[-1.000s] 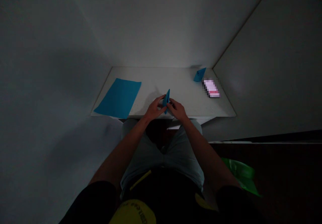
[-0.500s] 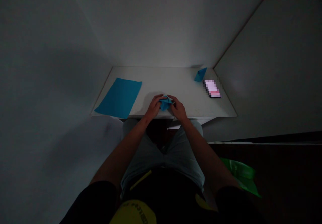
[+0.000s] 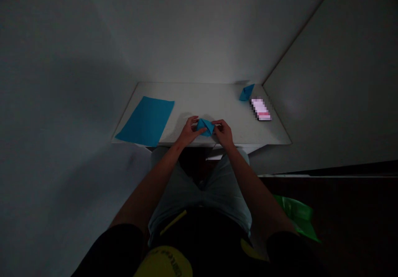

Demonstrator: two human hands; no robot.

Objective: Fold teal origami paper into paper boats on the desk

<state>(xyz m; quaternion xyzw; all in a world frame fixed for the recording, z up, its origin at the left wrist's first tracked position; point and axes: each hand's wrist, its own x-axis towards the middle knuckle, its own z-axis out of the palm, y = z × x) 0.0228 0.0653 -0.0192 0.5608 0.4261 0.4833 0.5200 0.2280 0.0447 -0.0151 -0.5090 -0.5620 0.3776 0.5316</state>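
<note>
where a second ago the small folded blue paper piece stood upright, it now lies flatter above the white table's near edge, left hand and right hand pinching its ends; shaping seems underway.

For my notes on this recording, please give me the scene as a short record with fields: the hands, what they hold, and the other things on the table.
left hand: holds the left side of the folded blue paper
right hand: holds its right side
surface: white table, paper held just above its near edge
far left: flat blue sheet
far right corner: small folded blue paper shape
beside it: blurred pink and white object
light: dim
</note>
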